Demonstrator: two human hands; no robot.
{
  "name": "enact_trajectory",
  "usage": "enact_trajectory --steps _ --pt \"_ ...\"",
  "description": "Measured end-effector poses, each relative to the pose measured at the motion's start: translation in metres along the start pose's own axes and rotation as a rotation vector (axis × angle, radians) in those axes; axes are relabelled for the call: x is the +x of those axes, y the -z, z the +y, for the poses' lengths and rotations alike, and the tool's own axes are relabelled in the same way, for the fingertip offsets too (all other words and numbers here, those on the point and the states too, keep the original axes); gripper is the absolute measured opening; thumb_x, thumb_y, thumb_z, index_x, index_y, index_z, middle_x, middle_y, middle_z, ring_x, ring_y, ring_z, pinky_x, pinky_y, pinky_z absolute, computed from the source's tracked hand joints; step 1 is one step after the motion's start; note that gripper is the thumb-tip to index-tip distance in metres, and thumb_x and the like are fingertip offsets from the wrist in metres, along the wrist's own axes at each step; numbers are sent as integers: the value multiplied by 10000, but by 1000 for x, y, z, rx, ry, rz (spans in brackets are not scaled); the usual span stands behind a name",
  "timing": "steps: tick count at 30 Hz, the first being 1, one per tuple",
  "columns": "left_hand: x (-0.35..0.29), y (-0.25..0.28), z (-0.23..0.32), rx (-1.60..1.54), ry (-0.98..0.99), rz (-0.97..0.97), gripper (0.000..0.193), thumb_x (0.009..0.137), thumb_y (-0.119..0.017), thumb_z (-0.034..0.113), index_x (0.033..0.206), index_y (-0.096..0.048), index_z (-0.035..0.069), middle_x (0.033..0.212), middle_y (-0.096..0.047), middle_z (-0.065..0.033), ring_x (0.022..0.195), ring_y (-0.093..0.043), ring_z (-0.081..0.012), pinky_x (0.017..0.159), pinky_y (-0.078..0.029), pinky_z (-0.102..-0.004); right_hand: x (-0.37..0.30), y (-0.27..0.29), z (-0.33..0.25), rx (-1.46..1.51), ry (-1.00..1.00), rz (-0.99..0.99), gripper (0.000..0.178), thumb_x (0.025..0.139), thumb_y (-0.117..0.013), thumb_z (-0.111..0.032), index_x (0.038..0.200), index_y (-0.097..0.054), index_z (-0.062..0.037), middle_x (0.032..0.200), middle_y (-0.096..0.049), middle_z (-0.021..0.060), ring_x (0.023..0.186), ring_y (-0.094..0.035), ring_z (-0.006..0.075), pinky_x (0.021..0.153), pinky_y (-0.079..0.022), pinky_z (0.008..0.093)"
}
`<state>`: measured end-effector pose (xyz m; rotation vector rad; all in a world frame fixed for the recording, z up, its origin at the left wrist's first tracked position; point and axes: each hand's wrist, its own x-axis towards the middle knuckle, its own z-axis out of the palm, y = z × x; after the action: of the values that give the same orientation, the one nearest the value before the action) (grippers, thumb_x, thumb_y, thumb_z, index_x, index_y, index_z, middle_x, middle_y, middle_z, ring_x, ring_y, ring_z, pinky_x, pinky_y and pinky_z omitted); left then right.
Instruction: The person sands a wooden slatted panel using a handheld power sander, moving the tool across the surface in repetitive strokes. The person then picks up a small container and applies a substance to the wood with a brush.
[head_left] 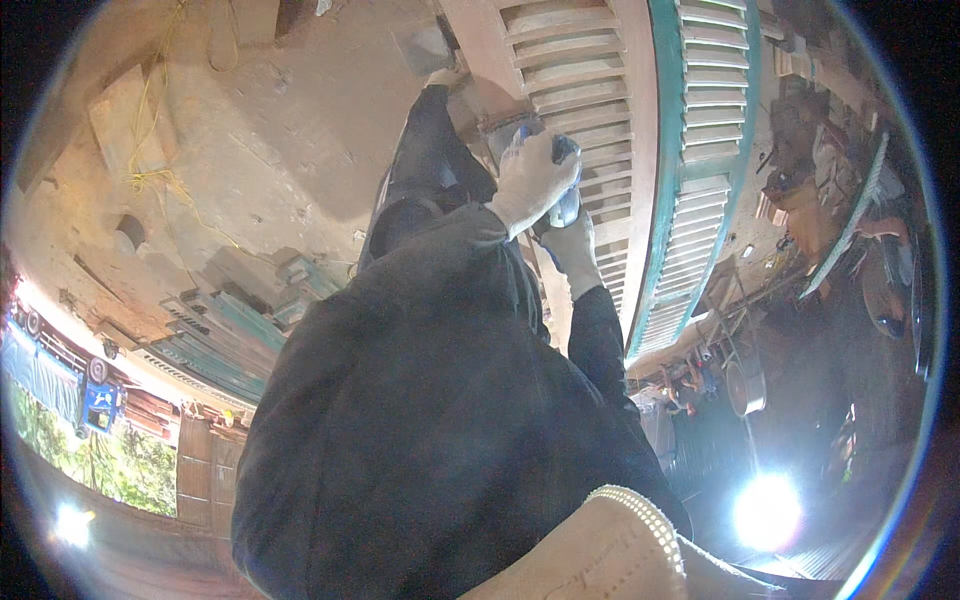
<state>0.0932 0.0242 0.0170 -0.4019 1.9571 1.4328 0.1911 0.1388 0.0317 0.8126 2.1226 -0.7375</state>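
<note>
Both gloved hands, left hand (533,178) above right hand (573,250), clamp a power sander (562,180), steadying it against the louvred shutter (575,75).

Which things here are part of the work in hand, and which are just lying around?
In use:
left hand
right hand
blue power tool
reddish louvred shutter

Lying about:
teal shutter
stacked shutters
yellow cord
wooden board
</note>
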Motion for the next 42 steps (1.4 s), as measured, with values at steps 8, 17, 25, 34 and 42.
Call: enact_trajectory --steps 8,17,25,34,42 --pt "1 16 17 -11 31 -3 316 795 -644 339 894 -690 42 821 -696 -162 819 -677 -341 752 -516 -433 -7 12 -32 -56 -127 -45 654 620 -845 -240 1143 -572 42 1001 -679 199 937 -666 326 798 -523 397" --pt "11 -3 0 34 -83 19 293 813 -622 323 872 -698 46 763 -687 -158 765 -684 -314 699 -514 -424 5 11 -8 26 -65 -48 615 616 -851 -254 1108 -607 22 1002 -687 198 940 -672 323 797 -519 396" --pt "-1 1 5 -20 -79 44 279 819 -640 309 883 -688 41 779 -693 -149 753 -683 -298 705 -518 -406 0 10 -10 -73 66 -26 577 688 -819 -311 1137 -606 -17 1036 -686 185 967 -673 297 808 -530 398" --pt "33 -25 13 38 -208 -104 299 830 -652 325 856 -686 28 741 -694 -124 711 -692 -258 670 -543 -393 30 -8 36 75 160 209 659 611 -859 -367 1050 -624 66 982 -680 248 942 -672 356 790 -531 419" --pt "-56 -79 -46 179 -406 -190 256 835 -647 282 981 -661 72 836 -663 -190 793 -659 -359 729 -517 -460 -28 -53 152 212 65 163 768 610 -865 -347 1195 -554 42 1051 -669 208 975 -667 315 829 -528 383"
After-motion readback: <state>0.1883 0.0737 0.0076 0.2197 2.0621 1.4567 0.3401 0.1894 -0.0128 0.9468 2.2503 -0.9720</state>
